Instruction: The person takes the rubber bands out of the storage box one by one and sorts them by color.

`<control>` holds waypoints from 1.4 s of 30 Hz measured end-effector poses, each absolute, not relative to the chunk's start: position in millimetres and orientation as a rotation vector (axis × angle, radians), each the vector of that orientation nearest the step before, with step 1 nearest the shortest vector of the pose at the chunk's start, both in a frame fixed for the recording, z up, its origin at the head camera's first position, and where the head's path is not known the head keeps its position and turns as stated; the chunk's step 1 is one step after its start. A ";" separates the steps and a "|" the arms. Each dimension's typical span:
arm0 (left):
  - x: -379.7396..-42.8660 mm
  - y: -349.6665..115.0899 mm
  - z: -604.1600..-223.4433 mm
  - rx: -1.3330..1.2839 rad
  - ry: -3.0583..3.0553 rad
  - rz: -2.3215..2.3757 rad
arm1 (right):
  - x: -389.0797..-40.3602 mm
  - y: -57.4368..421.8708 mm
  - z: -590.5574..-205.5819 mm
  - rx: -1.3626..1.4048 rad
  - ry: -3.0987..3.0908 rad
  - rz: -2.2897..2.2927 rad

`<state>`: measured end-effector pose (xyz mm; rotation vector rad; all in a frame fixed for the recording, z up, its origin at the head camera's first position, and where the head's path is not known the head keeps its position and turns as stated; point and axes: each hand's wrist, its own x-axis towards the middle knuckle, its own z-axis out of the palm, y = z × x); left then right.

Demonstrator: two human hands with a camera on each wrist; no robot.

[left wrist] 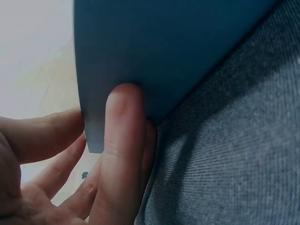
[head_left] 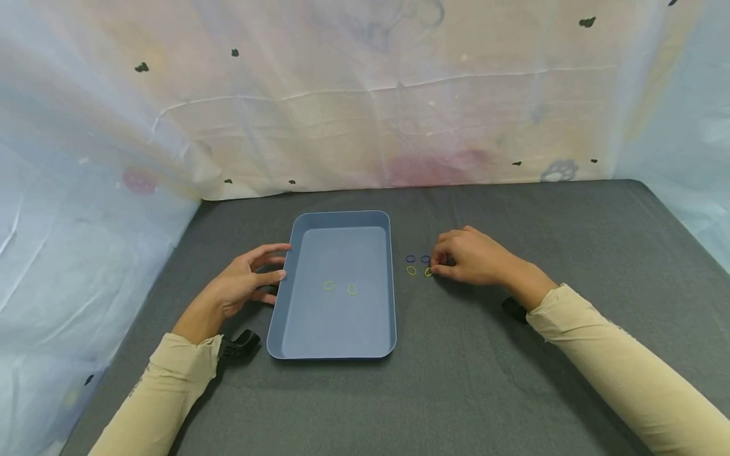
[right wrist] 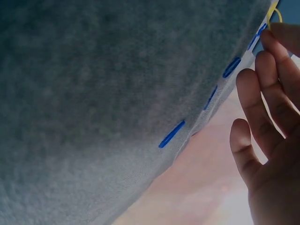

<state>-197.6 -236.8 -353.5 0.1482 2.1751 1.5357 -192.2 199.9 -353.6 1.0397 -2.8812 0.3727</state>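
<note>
A blue-grey tray (head_left: 331, 335) lies on the table, with two thin yellow rubber bands inside it, a left one (head_left: 329, 286) and a right one (head_left: 352, 289). My left hand (head_left: 242, 285) touches the tray's left side; in the left wrist view its fingers (left wrist: 124, 117) rest against the outer wall. To the right of the tray, my right hand (head_left: 470, 256) pinches a yellow rubber band (right wrist: 280, 15) between thumb and forefinger. Beside it lie another yellow band (head_left: 411, 271) and blue bands (head_left: 410, 259). Several blue bands (right wrist: 172, 134) show in the right wrist view.
A dark grey cloth (head_left: 456, 392) covers the table. Behind it hangs a pale patterned curtain (head_left: 342, 126), with whitish sheeting (head_left: 74, 253) at the left side. Black wrist devices (head_left: 239, 345) sit at both cuffs.
</note>
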 end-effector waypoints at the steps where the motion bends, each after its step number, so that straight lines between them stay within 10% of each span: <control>1: -197.8 -237.1 -353.7 0.151 2.176 1.535 | -192.1 199.9 -353.7 1.039 -2.879 0.373; 42: -197.0 -234.9 -354.8 0.162 2.179 1.537 | -188.9 200.6 -355.4 1.015 -2.904 0.400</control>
